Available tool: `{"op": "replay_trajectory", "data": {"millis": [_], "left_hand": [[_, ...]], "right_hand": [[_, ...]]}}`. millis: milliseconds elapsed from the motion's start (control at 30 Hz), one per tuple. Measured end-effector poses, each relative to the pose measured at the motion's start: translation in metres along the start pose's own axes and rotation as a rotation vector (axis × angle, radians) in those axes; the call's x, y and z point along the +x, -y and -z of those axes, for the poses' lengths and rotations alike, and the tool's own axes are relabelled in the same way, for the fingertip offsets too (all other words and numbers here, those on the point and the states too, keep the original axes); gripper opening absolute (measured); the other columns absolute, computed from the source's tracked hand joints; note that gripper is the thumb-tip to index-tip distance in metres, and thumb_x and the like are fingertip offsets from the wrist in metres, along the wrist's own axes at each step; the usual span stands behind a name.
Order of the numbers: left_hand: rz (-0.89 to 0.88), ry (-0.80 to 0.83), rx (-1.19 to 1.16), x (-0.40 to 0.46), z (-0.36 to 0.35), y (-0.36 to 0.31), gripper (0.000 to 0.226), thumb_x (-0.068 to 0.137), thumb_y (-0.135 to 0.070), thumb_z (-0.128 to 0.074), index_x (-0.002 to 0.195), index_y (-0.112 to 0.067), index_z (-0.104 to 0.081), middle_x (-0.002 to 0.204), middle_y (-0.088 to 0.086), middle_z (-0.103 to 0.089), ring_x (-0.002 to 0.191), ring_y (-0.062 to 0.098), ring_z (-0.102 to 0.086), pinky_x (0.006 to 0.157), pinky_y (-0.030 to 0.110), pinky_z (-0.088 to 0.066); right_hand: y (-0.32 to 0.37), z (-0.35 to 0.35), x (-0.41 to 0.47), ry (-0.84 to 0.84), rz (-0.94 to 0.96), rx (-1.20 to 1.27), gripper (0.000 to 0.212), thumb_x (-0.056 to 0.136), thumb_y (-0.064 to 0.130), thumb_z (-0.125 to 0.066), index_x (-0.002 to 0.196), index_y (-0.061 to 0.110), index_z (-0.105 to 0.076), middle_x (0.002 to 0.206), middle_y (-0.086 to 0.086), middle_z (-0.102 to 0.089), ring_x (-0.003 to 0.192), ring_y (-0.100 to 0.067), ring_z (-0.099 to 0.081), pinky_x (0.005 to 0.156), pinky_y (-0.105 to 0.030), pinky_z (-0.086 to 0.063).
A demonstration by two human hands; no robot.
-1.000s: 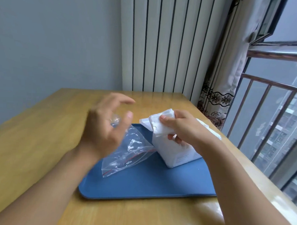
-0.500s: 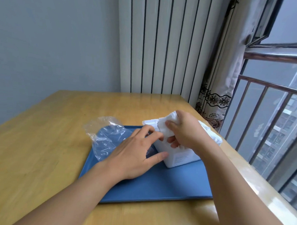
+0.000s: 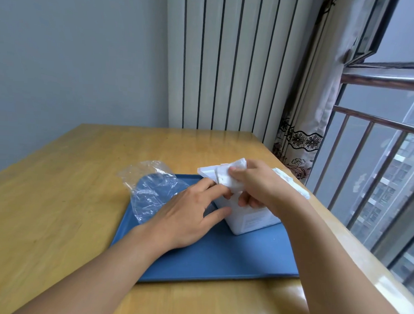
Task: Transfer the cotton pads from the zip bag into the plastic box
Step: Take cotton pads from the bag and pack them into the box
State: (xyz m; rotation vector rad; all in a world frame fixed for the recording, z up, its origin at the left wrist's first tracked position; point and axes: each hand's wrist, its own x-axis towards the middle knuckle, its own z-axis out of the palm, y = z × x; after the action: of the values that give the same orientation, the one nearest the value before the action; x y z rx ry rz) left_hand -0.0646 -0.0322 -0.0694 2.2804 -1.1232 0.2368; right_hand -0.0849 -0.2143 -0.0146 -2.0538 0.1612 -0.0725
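Cotton pads point(image 3: 232, 180), white and bunched into a small wad, are gripped between the thumb and fingers of the right hand point(image 3: 259, 185) directly above the open top of the plastic box point(image 3: 250, 218). How many pads are in the wad cannot be told.

A wooden table point(image 3: 57, 197) with a pale, glossy finish is seen, pushed into a corner between a grey wall point(image 3: 75, 56) and a white ribbed radiator point(image 3: 229, 63). To the right, a light curtain point(image 3: 305, 113) with a dark lace border is hung beside a window point(image 3: 386, 152) fitted with metal railing bars, through which tall buildings are visible. A blue tray point(image 3: 220, 259) is laid flat on the table near its right edge.

The box is white and translucent, is stood on the far right part of the tray, and carries a faint printed label on its near face. More white material is seen along its far rim behind the right wrist; what it is cannot be told.

The zip bag point(image 3: 152, 190) is clear, crumpled and apparently empty, and is laid over the tray's far left corner, partly on the table.

The left hand point(image 3: 186, 217) is spread open with loose fingers, grasping nothing, its fingertips laid against the left wall of the box and its palm held over the tray beside the bag.
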Motion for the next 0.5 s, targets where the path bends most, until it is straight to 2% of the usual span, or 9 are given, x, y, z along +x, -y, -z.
{"op": "replay_trajectory", "data": {"millis": [167,267,333,433,500], "left_hand": [[0.002,0.005,-0.007,-0.0001,-0.001,0.0024,0.025,0.096,-0.056,-0.047,0.118,-0.044,-0.049,0.114,-0.017,-0.049,0.092,0.014,-0.059,0.083,0.041,-0.052],[-0.005,0.005,-0.026,0.0002,-0.0006,0.0032,0.032,0.093,-0.061,-0.042,0.119,-0.045,-0.049,0.116,-0.019,-0.05,0.096,0.014,-0.06,0.085,0.04,-0.052],[-0.002,0.006,-0.034,0.0004,-0.0001,0.0033,0.034,0.092,-0.063,-0.04,0.119,-0.045,-0.049,0.116,-0.019,-0.051,0.098,0.013,-0.061,0.087,0.039,-0.051],[-0.005,-0.004,-0.035,0.0014,-0.0002,0.0018,0.034,0.092,-0.063,-0.04,0.117,-0.043,-0.051,0.114,-0.018,-0.052,0.097,0.012,-0.061,0.087,0.039,-0.051],[-0.01,-0.006,-0.033,0.002,-0.0002,0.0016,0.034,0.092,-0.062,-0.041,0.118,-0.043,-0.051,0.113,-0.017,-0.052,0.098,0.012,-0.061,0.087,0.039,-0.051]], "right_hand": [[-0.0032,0.0035,0.0004,0.023,-0.01,-0.143,0.019,0.1,0.027,-0.053,0.089,0.012,-0.054,0.065,-0.009,-0.068,0.047,-0.02,-0.06,0.039,-0.02,-0.035],[-0.0026,0.0057,0.0026,0.041,-0.018,-0.274,0.019,0.091,0.022,-0.061,0.082,0.011,-0.049,0.056,-0.008,-0.052,0.042,-0.02,-0.051,0.041,-0.022,-0.036],[-0.0019,0.0054,0.0027,0.027,-0.004,-0.336,0.026,0.087,0.018,-0.066,0.074,0.014,-0.044,0.059,-0.004,-0.045,0.038,-0.017,-0.044,0.042,-0.023,-0.037],[-0.0001,0.0011,-0.0005,-0.038,0.037,-0.491,0.029,0.084,0.016,-0.069,0.071,0.016,-0.043,0.065,-0.004,-0.05,0.039,-0.016,-0.047,0.04,-0.023,-0.041],[0.0007,-0.0038,-0.0006,-0.08,0.069,-0.579,0.03,0.081,0.018,-0.071,0.071,0.015,-0.043,0.066,-0.004,-0.051,0.046,-0.019,-0.05,0.047,-0.03,-0.049]]}}
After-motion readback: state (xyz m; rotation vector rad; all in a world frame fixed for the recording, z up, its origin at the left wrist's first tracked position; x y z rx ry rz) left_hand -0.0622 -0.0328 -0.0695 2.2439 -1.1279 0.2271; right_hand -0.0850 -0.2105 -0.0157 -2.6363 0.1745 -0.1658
